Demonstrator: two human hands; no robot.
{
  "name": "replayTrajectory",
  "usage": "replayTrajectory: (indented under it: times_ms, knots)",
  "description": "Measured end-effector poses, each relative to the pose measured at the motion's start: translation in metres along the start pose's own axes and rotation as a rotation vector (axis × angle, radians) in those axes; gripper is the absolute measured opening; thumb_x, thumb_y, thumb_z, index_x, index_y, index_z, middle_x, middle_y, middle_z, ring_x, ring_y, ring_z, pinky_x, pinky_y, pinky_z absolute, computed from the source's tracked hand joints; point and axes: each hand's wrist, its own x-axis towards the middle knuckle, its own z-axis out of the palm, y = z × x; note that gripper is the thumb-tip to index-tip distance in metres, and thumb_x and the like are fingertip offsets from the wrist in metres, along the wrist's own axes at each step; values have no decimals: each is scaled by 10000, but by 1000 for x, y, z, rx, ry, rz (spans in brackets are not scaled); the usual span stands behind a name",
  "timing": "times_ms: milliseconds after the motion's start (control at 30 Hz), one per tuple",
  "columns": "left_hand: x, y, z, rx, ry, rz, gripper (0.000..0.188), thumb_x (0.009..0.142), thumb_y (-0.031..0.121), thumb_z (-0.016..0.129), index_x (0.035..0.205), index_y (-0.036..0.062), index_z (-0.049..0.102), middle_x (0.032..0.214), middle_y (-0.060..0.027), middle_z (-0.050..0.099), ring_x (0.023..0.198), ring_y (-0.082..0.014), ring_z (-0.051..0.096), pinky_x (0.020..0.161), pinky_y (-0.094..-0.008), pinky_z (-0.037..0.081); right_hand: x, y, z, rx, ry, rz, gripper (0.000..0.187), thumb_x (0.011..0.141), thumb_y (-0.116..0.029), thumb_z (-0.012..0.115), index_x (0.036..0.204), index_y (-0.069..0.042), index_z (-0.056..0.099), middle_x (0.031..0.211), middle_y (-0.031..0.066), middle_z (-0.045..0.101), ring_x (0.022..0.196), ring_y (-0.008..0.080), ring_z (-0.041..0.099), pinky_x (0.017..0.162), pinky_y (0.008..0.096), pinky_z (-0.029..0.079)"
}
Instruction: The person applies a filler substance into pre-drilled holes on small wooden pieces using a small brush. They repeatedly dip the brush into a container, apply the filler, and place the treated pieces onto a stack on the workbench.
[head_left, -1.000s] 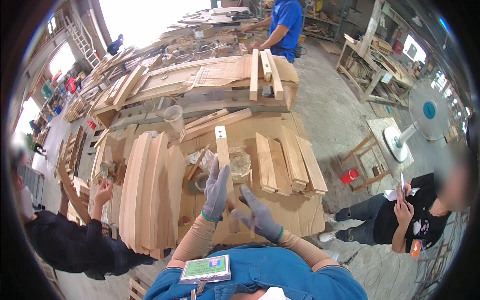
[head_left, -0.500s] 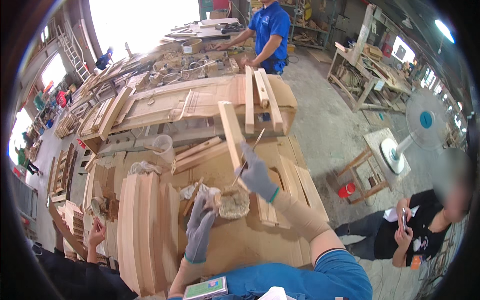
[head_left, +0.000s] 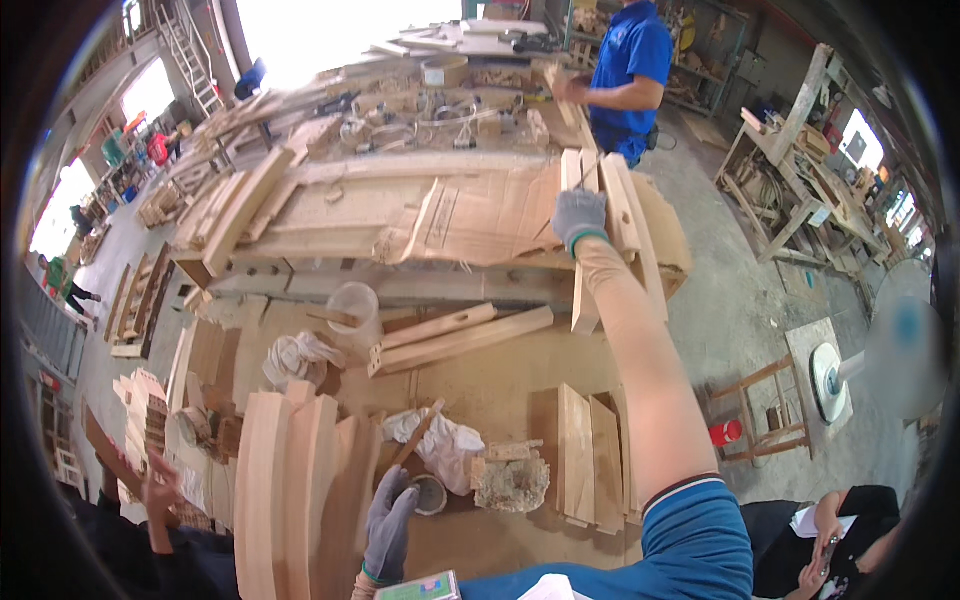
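Note:
My right hand, in a grey glove, reaches far forward to the wooden bars lying across the cardboard-covered bench. It is closed on a pale wooden bar beside them; a thin dark stick pokes up from the fingers. My left hand, also gloved, is low in front of me, its fingers curled at the side of a small round cup. Close by are a crumpled white cloth with a flat wooden stick on it, and a rough, crusted block.
Stacked wooden boards stand at my left, with more boards at right. A translucent bucket and two bars lie ahead. Co-workers are across the bench, at lower left and lower right.
My right hand has carried the wooden bar forward and right, down among the other bars. My left hand has drawn back slightly, exposing the cup. The view has shifted, and the co-worker opposite now handles wood.

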Motion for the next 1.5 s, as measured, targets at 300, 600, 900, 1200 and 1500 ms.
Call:
replayTrajectory:
  times_ms: [300, 600, 900, 1200, 1500]
  knots:
    - [-7, -11, 19, 2, -145, -61, 477, 932, 104, 558, 1363, -35, 409, 1299, -110, 527, 1195, -188, 499, 1025, -313, 390, -139, -11, -40, 438, 275, -639, 109, 810, -101, 631, 915, -79, 654, 1038, 125, 672, 1053, 320, 600, 949, 450, 441]
    - [-82, -24, 3, 323, -241, -110, 531, 875, 346, 634, 1304, 62, 502, 1081, -141, 643, 995, -222, 623, 883, -319, 477, -405, 34, -50, 531, -229, -572, 365, 743, 65, 545, 1060, -86, 645, 1162, 112, 633, 1195, 331, 529, 1022, 440, 406]
    - [-161, -57, -29, 548, -266, -53, 497, 883, 316, 626, 1290, 52, 517, 1200, -152, 599, 1068, -243, 607, 920, -333, 470, -557, -14, -104, 707, -454, -308, 503, 765, 26, 553, 1265, -26, 539, 1212, 176, 596, 1164, 340, 542, 969, 399, 444]
    - [-209, -89, -82, 664, -155, 258, 474, 898, 292, 614, 1281, 29, 519, 1208, -154, 600, 1069, -235, 605, 923, -331, 470, -536, -63, -133, 1096, -242, -358, 345, 918, -171, 601, 1220, -5, 592, 921, 162, 671, 752, 252, 637, 654, 319, 492]
    - [-249, -18, -158, 237, 179, 418, 321, 904, 36, 519, 1213, -44, 555, 1157, -120, 613, 1063, -177, 574, 938, -291, 439, -415, -138, -115, 1301, -123, -196, 136, 908, -106, 605, 986, 0, 640, 768, 61, 611, 649, 105, 548, 586, 261, 462]
